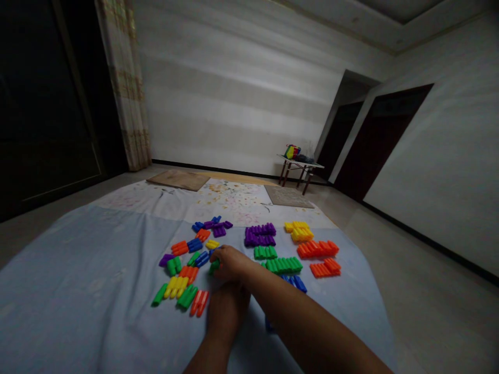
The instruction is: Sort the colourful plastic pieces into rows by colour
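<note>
My right hand (230, 262) reaches in from the lower right, its fingers closed round a green bullet-shaped toy block (214, 267). Under its wrist is my left hand (228, 301), whose fingers are hidden. To their left lie mixed loose blocks: yellow ones (176, 286), green ones (187, 297), red ones (199, 303) and blue ones (202, 258). Right of the hands, blocks lie grouped by colour: purple rows (260, 235), a green row (284, 265), yellow ones (301, 232), orange-red rows (317, 249) and blue ones (298, 283), partly behind my right forearm.
A light blue cloth (97, 291) covers the table, with a floral cloth (234, 200) beyond it. Two flat mats, a brown one (179, 179) and a greyish one (288, 196), lie at the far edge. A small table (300, 162) holding bags stands by the wall.
</note>
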A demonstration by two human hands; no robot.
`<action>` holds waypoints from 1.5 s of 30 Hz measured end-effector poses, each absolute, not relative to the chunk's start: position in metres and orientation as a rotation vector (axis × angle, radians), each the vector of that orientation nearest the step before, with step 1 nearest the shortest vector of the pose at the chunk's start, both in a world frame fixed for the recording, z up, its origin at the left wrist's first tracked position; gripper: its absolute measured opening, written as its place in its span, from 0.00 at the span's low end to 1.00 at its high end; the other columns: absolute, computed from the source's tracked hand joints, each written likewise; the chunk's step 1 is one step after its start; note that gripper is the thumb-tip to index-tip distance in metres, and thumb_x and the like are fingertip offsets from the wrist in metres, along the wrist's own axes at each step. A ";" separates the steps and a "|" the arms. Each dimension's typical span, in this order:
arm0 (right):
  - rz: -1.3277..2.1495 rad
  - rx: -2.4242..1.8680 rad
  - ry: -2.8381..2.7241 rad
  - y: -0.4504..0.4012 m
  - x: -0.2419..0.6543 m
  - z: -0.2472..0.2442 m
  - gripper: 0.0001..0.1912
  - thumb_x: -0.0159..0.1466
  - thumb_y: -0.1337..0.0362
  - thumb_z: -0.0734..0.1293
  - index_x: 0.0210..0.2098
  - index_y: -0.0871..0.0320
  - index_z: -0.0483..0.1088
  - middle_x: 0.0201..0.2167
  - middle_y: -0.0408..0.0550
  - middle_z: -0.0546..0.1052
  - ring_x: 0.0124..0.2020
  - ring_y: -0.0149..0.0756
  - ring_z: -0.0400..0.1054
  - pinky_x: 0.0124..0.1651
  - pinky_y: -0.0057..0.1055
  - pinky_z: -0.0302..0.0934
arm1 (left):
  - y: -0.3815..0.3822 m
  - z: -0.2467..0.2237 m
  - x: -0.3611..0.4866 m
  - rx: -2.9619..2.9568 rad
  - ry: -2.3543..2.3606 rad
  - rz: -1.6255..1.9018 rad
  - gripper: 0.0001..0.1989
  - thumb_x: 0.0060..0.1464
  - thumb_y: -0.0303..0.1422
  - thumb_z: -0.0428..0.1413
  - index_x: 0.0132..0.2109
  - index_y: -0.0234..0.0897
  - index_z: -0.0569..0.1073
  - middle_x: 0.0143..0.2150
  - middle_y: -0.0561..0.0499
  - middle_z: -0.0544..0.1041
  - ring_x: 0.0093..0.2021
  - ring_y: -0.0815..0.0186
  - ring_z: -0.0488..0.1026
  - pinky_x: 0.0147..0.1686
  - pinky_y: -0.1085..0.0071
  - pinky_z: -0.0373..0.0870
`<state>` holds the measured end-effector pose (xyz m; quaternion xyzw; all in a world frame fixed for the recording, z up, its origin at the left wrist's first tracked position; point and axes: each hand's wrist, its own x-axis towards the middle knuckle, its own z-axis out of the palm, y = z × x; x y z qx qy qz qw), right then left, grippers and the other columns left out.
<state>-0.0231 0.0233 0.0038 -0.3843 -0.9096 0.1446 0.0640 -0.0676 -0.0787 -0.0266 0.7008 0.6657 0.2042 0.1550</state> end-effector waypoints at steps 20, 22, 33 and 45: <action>0.337 -1.754 -2.268 0.062 0.165 0.023 0.19 0.55 0.70 0.63 0.46 0.57 0.71 0.40 0.47 0.76 0.39 0.32 0.70 0.41 0.25 0.62 | -0.077 -0.029 -0.066 2.018 1.958 0.628 0.17 0.57 0.39 0.38 0.28 0.39 0.66 0.30 0.52 0.74 0.29 0.69 0.69 0.26 0.73 0.51; 0.322 -1.810 -2.254 0.067 0.164 0.018 0.19 0.56 0.68 0.63 0.47 0.57 0.70 0.42 0.47 0.76 0.41 0.33 0.70 0.42 0.26 0.62 | -0.076 -0.031 -0.066 2.020 1.958 0.641 0.17 0.57 0.40 0.39 0.28 0.39 0.66 0.29 0.53 0.74 0.29 0.69 0.69 0.27 0.73 0.51; 0.307 -2.031 -2.361 0.086 0.158 0.000 0.21 0.49 0.68 0.69 0.43 0.56 0.72 0.43 0.52 0.76 0.46 0.44 0.68 0.46 0.33 0.60 | -0.074 -0.035 -0.066 1.981 1.977 0.641 0.16 0.57 0.39 0.40 0.26 0.39 0.65 0.28 0.53 0.73 0.27 0.70 0.68 0.26 0.72 0.49; 0.276 -1.735 -2.440 0.035 0.121 0.032 0.25 0.55 0.57 0.64 0.52 0.55 0.64 0.38 0.46 0.77 0.38 0.34 0.70 0.38 0.25 0.60 | -0.074 -0.035 -0.065 1.963 1.980 0.683 0.17 0.57 0.40 0.40 0.26 0.39 0.64 0.27 0.53 0.73 0.26 0.70 0.67 0.26 0.72 0.47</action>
